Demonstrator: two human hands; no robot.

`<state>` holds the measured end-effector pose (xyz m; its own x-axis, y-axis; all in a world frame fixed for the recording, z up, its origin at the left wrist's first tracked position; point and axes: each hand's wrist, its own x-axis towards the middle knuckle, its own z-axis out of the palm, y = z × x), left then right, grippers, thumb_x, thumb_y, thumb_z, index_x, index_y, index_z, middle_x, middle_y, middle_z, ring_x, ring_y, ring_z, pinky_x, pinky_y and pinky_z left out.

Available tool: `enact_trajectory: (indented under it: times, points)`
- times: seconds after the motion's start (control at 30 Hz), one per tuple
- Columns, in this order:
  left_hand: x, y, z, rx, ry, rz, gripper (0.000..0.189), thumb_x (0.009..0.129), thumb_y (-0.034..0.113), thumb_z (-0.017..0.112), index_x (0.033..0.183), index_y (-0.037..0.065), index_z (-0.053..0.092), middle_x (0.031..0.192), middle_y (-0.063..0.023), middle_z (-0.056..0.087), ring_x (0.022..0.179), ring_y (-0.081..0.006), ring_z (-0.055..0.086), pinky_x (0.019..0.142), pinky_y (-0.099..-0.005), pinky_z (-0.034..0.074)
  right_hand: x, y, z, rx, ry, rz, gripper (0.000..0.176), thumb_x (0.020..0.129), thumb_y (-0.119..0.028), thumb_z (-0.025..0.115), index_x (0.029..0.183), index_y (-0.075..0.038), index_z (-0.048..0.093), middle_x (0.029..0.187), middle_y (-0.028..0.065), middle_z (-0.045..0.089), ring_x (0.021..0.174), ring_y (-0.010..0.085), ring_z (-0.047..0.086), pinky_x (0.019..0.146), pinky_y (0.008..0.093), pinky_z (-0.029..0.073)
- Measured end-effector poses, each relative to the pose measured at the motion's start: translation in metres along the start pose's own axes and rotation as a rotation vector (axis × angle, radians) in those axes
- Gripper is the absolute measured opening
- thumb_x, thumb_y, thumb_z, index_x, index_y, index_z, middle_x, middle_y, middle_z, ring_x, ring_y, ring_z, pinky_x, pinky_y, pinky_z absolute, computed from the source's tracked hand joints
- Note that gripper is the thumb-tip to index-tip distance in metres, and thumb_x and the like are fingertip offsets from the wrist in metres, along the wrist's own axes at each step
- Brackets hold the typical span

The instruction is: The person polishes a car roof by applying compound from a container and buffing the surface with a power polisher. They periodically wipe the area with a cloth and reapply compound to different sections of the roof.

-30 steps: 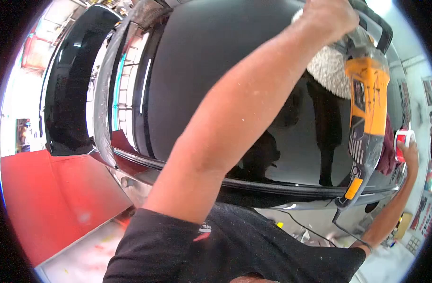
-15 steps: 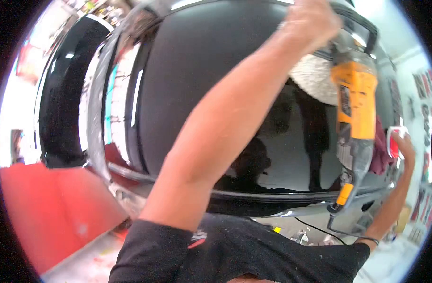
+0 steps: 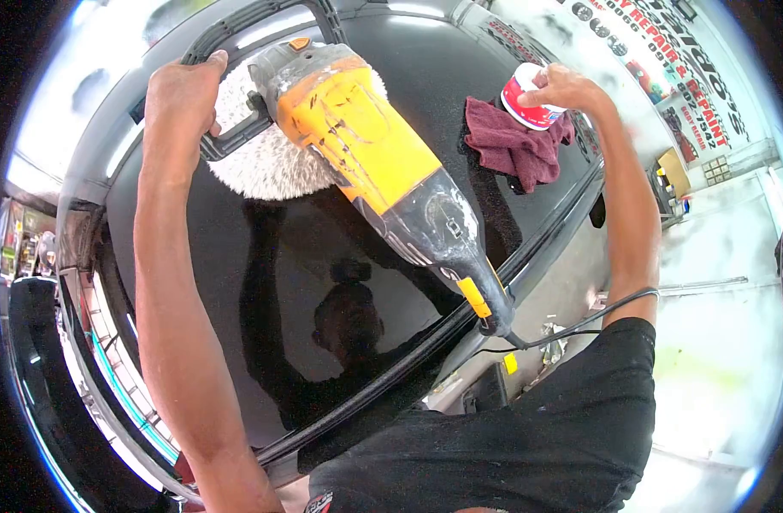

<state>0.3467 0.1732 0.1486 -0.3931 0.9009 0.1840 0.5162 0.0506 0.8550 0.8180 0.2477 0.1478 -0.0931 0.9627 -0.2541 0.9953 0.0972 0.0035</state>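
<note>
Polisher (image 3: 357,128): likely heavy (loop handle (image 3: 239,138) looks the surest hold) | left hand (image 3: 182,107): curled round handle | right hand (image 3: 573,91): pinching tub (image 3: 514,101)

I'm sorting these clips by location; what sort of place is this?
Likely a car body repair shop: a wall banner reads "repair & repaint", and a polisher rests on a glossy black panel.

Polisher (image 3: 366,137) on panel (image 3: 195,282), cloth (image 3: 520,150) to its right, tub (image 3: 528,103) by cloth, banner (image 3: 678,77) farther right
</note>
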Motion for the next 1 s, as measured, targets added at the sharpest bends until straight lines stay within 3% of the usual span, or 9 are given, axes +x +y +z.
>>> enact_trajectory:
  times: [0.03, 0.13, 0.37, 0.5, 0.53, 0.6, 0.7, 0.9, 1.0]
  points:
    - [0.001, -0.003, 0.000, 0.012, -0.006, 0.003, 0.036, 0.093, 0.035, 0.068, 0.087, -0.001, 0.068, 0.052, 0.0001, 0.044, 0.043, -0.0131, 0.042, 0.045, -0.0326, 0.042, -0.005, -0.011, -0.008, -0.148, -0.105, 0.043, 0.074, 0.073, -0.054, 0.080, 0.109, 0.010, 0.069, 0.103, 0.0274, 0.071, 0.098, 0.0350, 0.071, 0.082, 0.0438, 0.054]
    - [0.004, -0.005, -0.001, 0.025, -0.019, 0.009, 0.036, 0.093, 0.035, 0.068, 0.087, -0.001, 0.067, 0.052, 0.0004, 0.044, 0.043, -0.0131, 0.042, 0.045, -0.0330, 0.042, 0.001, 0.002, 0.005, -0.359, -0.095, -0.016, 0.071, 0.074, -0.052, 0.080, 0.102, 0.012, 0.067, 0.095, 0.0267, 0.070, 0.092, 0.0355, 0.070, 0.079, 0.0451, 0.053]
    - [0.004, -0.009, 0.000, 0.027, -0.006, 0.005, 0.037, 0.093, 0.036, 0.068, 0.085, 0.000, 0.066, 0.051, 0.0006, 0.043, 0.043, -0.0136, 0.042, 0.045, -0.0338, 0.043, -0.027, 0.016, 0.005, -0.195, 0.300, 0.049, 0.066, 0.070, -0.051, 0.080, 0.094, 0.010, 0.071, 0.089, 0.0273, 0.071, 0.083, 0.0339, 0.072, 0.073, 0.0440, 0.055]
    - [0.001, -0.003, 0.000, 0.029, -0.002, 0.007, 0.041, 0.094, 0.037, 0.067, 0.090, -0.004, 0.068, 0.050, -0.0017, 0.046, 0.041, -0.0166, 0.046, 0.046, -0.0358, 0.045, -0.035, 0.030, 0.024, -0.068, 0.154, 0.030, 0.066, 0.068, -0.054, 0.083, 0.083, 0.008, 0.069, 0.076, 0.0221, 0.070, 0.071, 0.0334, 0.070, 0.068, 0.0448, 0.053]
    - [-0.001, 0.000, -0.001, 0.069, -0.012, -0.009, 0.041, 0.093, 0.037, 0.067, 0.091, -0.004, 0.068, 0.055, -0.0056, 0.052, 0.045, -0.0189, 0.052, 0.051, -0.0364, 0.048, -0.045, 0.015, 0.019, -0.023, 0.021, 0.067, 0.066, 0.066, -0.052, 0.085, 0.086, 0.008, 0.068, 0.079, 0.0223, 0.069, 0.073, 0.0326, 0.069, 0.069, 0.0446, 0.052]
    - [-0.001, 0.008, -0.004, 0.158, -0.012, -0.026, 0.040, 0.093, 0.036, 0.067, 0.091, -0.004, 0.069, 0.064, -0.0134, 0.064, 0.053, -0.0236, 0.064, 0.061, -0.0377, 0.052, -0.041, 0.047, 0.042, 0.026, 0.069, -0.102, 0.067, 0.064, -0.049, 0.086, 0.093, 0.008, 0.067, 0.086, 0.0244, 0.069, 0.079, 0.0329, 0.070, 0.070, 0.0433, 0.053]
    - [0.006, 0.001, -0.003, 0.085, -0.023, -0.044, 0.035, 0.094, 0.030, 0.067, 0.100, -0.005, 0.071, 0.075, -0.0177, 0.070, 0.055, -0.0268, 0.067, 0.064, -0.0399, 0.054, -0.037, 0.051, 0.041, -0.026, -0.105, 0.078, 0.096, 0.061, -0.051, 0.089, 0.124, 0.013, 0.052, 0.103, 0.0284, 0.068, 0.098, 0.0365, 0.067, 0.087, 0.0383, 0.052]
    - [-0.005, 0.016, -0.009, 0.055, -0.044, -0.048, 0.030, 0.094, 0.025, 0.065, 0.108, 0.000, 0.073, 0.072, -0.0127, 0.069, 0.054, -0.0241, 0.067, 0.059, -0.0381, 0.056, -0.035, 0.043, 0.047, -0.121, -0.064, 0.117, 0.088, 0.055, -0.038, 0.086, 0.122, 0.012, 0.056, 0.111, 0.0305, 0.066, 0.104, 0.0369, 0.066, 0.089, 0.0411, 0.052]
    - [-0.005, 0.015, -0.005, 0.027, -0.059, -0.073, 0.028, 0.095, 0.025, 0.065, 0.108, 0.001, 0.073, 0.069, -0.0106, 0.066, 0.054, -0.0236, 0.067, 0.057, -0.0377, 0.055, -0.034, 0.028, 0.038, -0.158, -0.068, 0.086, 0.084, 0.056, -0.043, 0.086, 0.115, 0.011, 0.060, 0.112, 0.0286, 0.067, 0.106, 0.0363, 0.066, 0.091, 0.0402, 0.051]
